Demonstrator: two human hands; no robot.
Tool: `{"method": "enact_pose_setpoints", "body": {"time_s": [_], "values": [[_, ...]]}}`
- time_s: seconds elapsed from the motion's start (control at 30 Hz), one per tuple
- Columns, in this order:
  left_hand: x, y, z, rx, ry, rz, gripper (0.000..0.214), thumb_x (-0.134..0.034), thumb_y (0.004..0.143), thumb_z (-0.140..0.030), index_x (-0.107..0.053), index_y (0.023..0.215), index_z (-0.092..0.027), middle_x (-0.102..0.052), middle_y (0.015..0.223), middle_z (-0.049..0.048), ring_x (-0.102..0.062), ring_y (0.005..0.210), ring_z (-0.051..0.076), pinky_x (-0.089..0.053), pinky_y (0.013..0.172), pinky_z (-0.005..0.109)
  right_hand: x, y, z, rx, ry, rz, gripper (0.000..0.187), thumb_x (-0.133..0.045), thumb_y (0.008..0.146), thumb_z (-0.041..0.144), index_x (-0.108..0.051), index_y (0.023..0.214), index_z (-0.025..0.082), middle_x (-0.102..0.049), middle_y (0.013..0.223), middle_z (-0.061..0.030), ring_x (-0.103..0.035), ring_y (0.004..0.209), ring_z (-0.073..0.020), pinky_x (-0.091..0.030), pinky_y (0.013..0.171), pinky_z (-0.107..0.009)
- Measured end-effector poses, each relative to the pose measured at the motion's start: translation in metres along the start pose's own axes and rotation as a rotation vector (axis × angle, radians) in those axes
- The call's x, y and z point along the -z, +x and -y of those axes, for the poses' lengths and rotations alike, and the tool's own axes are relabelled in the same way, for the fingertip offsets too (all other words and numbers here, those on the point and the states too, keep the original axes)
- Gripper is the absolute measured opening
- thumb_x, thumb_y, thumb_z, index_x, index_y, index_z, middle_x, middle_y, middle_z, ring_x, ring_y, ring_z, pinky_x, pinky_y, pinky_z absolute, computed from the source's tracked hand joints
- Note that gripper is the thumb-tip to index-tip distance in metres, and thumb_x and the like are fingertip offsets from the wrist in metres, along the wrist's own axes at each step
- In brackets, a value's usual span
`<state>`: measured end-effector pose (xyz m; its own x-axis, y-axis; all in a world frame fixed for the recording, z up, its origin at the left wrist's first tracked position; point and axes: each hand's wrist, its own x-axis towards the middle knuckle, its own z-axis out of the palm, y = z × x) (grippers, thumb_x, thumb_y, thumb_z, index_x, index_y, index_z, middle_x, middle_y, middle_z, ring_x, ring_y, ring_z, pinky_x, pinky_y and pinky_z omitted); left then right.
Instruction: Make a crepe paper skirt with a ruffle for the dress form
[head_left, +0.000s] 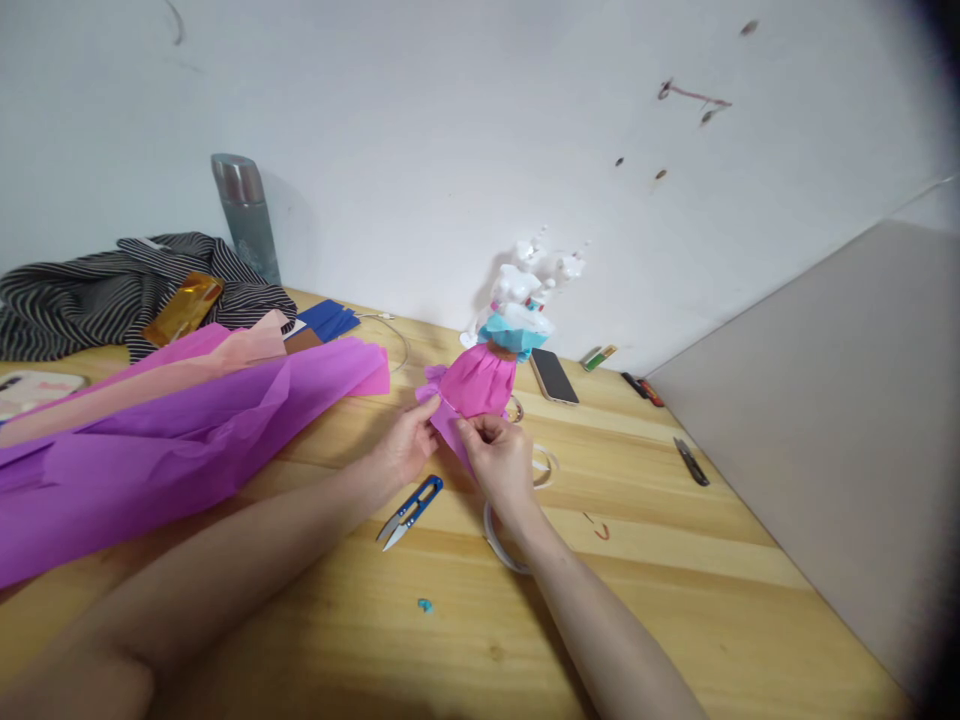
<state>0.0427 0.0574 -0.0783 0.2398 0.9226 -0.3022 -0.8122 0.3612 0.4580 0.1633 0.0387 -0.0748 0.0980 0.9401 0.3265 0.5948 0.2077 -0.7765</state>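
A small white figure (pixel 525 285) stands on the wooden table (pixel 675 600) near the wall, wearing a light blue paper collar and a pink crepe paper skirt (pixel 480 380). Both my hands meet at the skirt's lower edge. My left hand (pixel 405 445) pinches a purple strip of crepe paper (pixel 450 425) from the left. My right hand (pixel 499 460) is closed on the same strip from the right. Blue-handled thread snips (pixel 409 510) lie just below my left hand.
Large purple and pink crepe paper sheets (pixel 172 430) cover the table's left. A striped cloth (pixel 97 290), a grey flask (pixel 247 215), a phone (pixel 553 375), a white tape loop (pixel 499 540), black snips (pixel 690 462) and a grey board (pixel 840 420) at right are around.
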Motion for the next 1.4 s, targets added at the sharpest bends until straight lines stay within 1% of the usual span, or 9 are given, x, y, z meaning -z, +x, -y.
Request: {"method": "enact_pose_setpoints", "body": {"time_s": [0.17, 0.3, 0.57, 0.73, 0.9, 1.03, 1.2, 1.27, 1.4], "values": [[-0.001, -0.001, 0.0, -0.015, -0.011, 0.017, 0.017, -0.051, 0.088, -0.013, -0.068, 0.086, -0.014, -0.071, 0.084, 0.0055, -0.064, 0.073, 0.014, -0.05, 0.075, 0.025, 0.001, -0.001, 0.002, 0.009, 0.005, 0.013, 0.029, -0.058, 0.079, 0.034, -0.063, 0.058, 0.014, -0.054, 0.049, 0.0009, -0.042, 0.046, -0.0094, -0.031, 0.046, -0.021], [-0.003, -0.002, -0.001, -0.035, -0.028, 0.019, 0.014, -0.054, 0.085, -0.013, -0.068, 0.086, -0.014, -0.071, 0.085, 0.0051, -0.064, 0.075, 0.014, -0.049, 0.077, 0.024, 0.001, -0.002, 0.003, 0.014, 0.014, 0.028, 0.032, -0.058, 0.079, 0.036, -0.061, 0.056, 0.014, -0.05, 0.048, 0.0022, -0.039, 0.046, -0.0084, -0.03, 0.046, -0.021], [0.004, 0.003, 0.001, -0.011, -0.045, 0.034, 0.013, -0.055, 0.085, -0.015, -0.068, 0.083, -0.015, -0.071, 0.079, 0.0042, -0.063, 0.07, 0.013, -0.049, 0.07, 0.024, 0.001, 0.001, -0.001, 0.003, 0.013, 0.004, 0.029, -0.059, 0.079, 0.034, -0.065, 0.06, 0.014, -0.057, 0.051, 0.0, -0.043, 0.047, -0.0097, -0.032, 0.046, -0.021], [0.007, 0.004, 0.003, -0.029, -0.053, 0.074, 0.01, -0.06, 0.083, -0.019, -0.07, 0.086, -0.016, -0.072, 0.084, 0.0043, -0.064, 0.074, 0.014, -0.05, 0.073, 0.025, 0.0, 0.001, -0.003, 0.006, 0.005, -0.004, 0.029, -0.059, 0.079, 0.034, -0.064, 0.059, 0.014, -0.057, 0.05, 0.0003, -0.044, 0.046, -0.0097, -0.032, 0.046, -0.021], [0.006, 0.004, 0.004, -0.057, -0.036, 0.106, 0.009, -0.065, 0.077, -0.011, -0.07, 0.085, -0.014, -0.072, 0.085, 0.0045, -0.065, 0.075, 0.014, -0.05, 0.074, 0.025, -0.001, 0.002, -0.001, 0.015, -0.008, 0.001, 0.029, -0.059, 0.078, 0.034, -0.064, 0.057, 0.014, -0.056, 0.049, 0.0005, -0.043, 0.045, -0.0096, -0.031, 0.045, -0.021], [0.007, 0.005, 0.005, -0.071, -0.028, 0.11, 0.012, -0.067, 0.073, -0.005, -0.069, 0.08, -0.013, -0.072, 0.079, 0.0024, -0.064, 0.071, 0.012, -0.05, 0.071, 0.024, 0.0, 0.003, -0.001, 0.016, -0.006, -0.002, 0.029, -0.059, 0.078, 0.034, -0.064, 0.058, 0.014, -0.056, 0.048, 0.0006, -0.044, 0.044, -0.0097, -0.031, 0.045, -0.021], [0.008, 0.006, 0.005, -0.049, -0.037, 0.094, 0.008, -0.065, 0.078, -0.013, -0.069, 0.085, -0.014, -0.073, 0.082, 0.0041, -0.065, 0.073, 0.013, -0.051, 0.072, 0.025, 0.0, 0.003, -0.002, 0.012, -0.004, -0.013, 0.028, -0.059, 0.078, 0.034, -0.065, 0.059, 0.014, -0.058, 0.049, 0.0, -0.046, 0.044, -0.0101, -0.032, 0.045, -0.021], [0.008, 0.006, 0.005, -0.037, -0.041, 0.086, 0.007, -0.063, 0.08, -0.016, -0.069, 0.085, -0.014, -0.072, 0.081, 0.0044, -0.065, 0.072, 0.013, -0.051, 0.072, 0.024, 0.0, 0.004, -0.002, 0.011, -0.003, -0.013, 0.028, -0.058, 0.078, 0.034, -0.065, 0.059, 0.014, -0.058, 0.05, -0.0001, -0.046, 0.044, -0.0102, -0.032, 0.045, -0.021], [0.008, 0.006, 0.005, -0.046, -0.045, 0.085, 0.005, -0.066, 0.078, -0.015, -0.068, 0.082, -0.015, -0.072, 0.078, 0.0031, -0.064, 0.071, 0.012, -0.05, 0.072, 0.024, 0.0, 0.004, -0.002, 0.011, -0.004, -0.005, 0.028, -0.058, 0.078, 0.034, -0.066, 0.06, 0.014, -0.059, 0.05, -0.0003, -0.046, 0.045, -0.0105, -0.033, 0.044, -0.021]]}}
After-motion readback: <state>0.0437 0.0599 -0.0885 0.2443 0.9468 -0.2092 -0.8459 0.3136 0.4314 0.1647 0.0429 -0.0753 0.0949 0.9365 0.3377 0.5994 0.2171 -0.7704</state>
